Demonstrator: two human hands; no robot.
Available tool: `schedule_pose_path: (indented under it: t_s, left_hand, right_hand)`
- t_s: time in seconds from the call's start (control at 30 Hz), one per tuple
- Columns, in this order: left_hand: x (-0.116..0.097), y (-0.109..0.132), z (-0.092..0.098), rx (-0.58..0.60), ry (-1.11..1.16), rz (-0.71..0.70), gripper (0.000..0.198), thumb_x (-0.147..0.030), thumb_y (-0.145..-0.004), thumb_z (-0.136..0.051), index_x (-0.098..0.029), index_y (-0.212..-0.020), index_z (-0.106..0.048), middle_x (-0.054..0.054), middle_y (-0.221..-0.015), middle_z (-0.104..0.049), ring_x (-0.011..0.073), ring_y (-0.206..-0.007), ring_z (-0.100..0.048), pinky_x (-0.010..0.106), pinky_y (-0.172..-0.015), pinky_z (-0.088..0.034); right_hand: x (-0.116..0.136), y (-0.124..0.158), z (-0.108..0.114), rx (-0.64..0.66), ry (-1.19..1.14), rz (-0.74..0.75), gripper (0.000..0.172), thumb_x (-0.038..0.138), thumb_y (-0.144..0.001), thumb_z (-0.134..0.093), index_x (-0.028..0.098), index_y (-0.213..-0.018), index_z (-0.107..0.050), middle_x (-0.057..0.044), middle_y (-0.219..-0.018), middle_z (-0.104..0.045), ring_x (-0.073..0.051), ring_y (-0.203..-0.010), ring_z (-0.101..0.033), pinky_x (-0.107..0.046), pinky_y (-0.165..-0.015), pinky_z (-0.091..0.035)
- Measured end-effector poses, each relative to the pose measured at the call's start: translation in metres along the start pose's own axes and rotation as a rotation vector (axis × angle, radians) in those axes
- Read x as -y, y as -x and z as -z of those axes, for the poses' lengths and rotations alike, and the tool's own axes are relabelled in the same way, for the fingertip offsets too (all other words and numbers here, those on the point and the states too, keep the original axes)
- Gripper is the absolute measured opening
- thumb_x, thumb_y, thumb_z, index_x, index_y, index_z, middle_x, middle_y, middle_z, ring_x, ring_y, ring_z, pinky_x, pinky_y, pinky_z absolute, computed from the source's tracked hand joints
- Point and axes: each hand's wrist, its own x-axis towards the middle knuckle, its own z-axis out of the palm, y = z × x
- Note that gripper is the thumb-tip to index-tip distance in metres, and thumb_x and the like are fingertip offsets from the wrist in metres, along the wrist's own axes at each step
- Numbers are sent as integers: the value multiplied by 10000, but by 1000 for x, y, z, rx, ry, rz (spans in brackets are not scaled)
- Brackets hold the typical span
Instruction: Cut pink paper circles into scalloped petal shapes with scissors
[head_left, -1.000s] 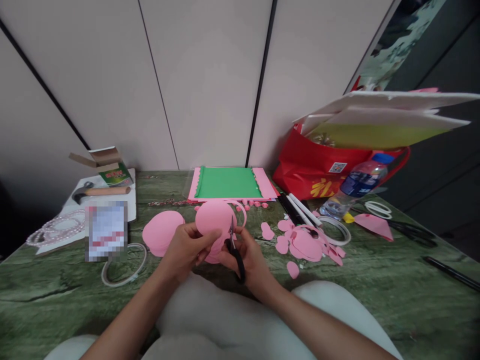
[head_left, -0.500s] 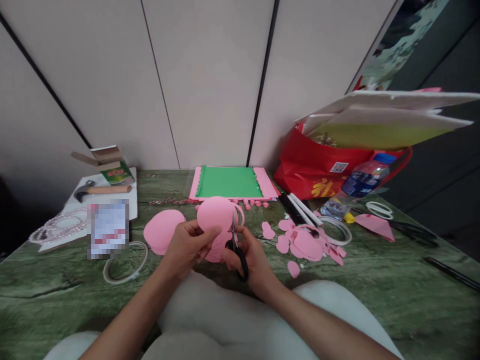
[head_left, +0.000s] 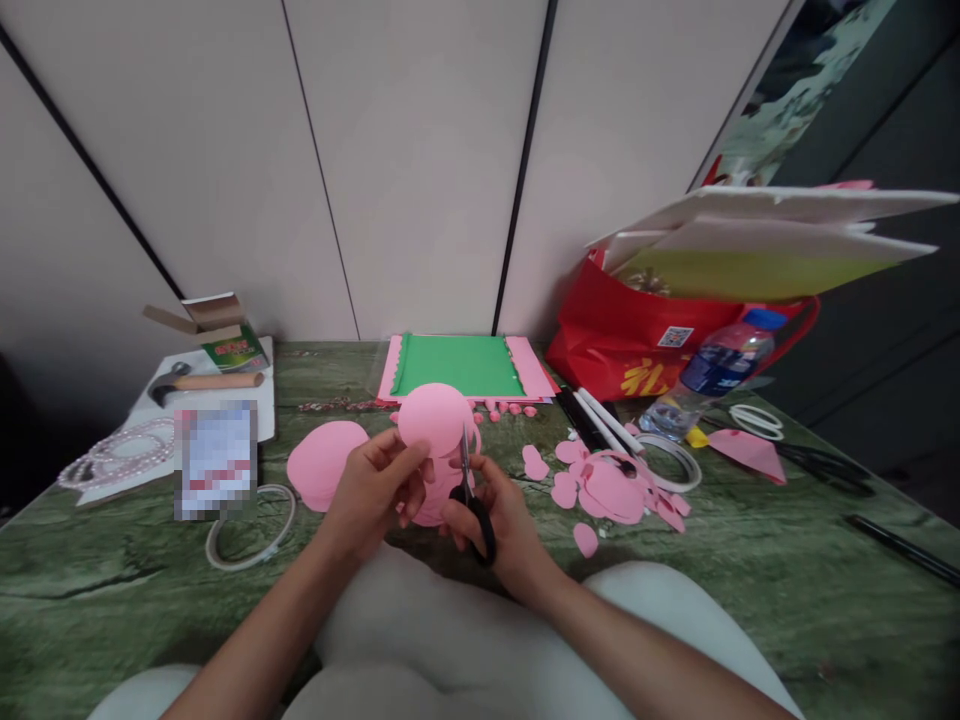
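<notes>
**Mid-cut on a pink paper circle**

Now the left hand (head_left: 375,490) has lifted the pink paper circle (head_left: 436,420) slightly higher, pinching its edge. Beside it, the right hand (head_left: 499,510) grips black scissors (head_left: 471,495), blades in the paper. Right of the circle lie pink offcuts (head_left: 607,488); behind it, green card (head_left: 457,365) on the worktop (head_left: 787,560).

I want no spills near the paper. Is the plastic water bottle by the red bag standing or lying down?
Lying down: the clear plastic water bottle rests tilted on the table, blue cap against the red bag.
</notes>
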Motion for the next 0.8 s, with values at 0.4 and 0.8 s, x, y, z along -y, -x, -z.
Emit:
schedule_pose_path:
  t_s: [0.4,0.8]
  left_hand:
    - [2,-2,1,-37,0,-30,257,-307,-619,-727,-138,-534,-553,-62,-395,-493,23,-298,-361,153,-306,-263]
    - [10,-2,4,27,-180,-22,343,-340,-708,-654,-139,-449,-551,-34,-343,-471,48,-315,-385,173,-331,-269]
  right_hand:
    - [-5,1,-1,47,-23,10,513,457,-631,-701,217,-959,-388,105,-453,-526,-93,-368,-455,-176,-372,-332]
    - [-6,1,-2,71,-10,5,509,449,-622,-712,208,-958,-414,52,-562,-602,-93,-388,-460,-184,-367,-344]
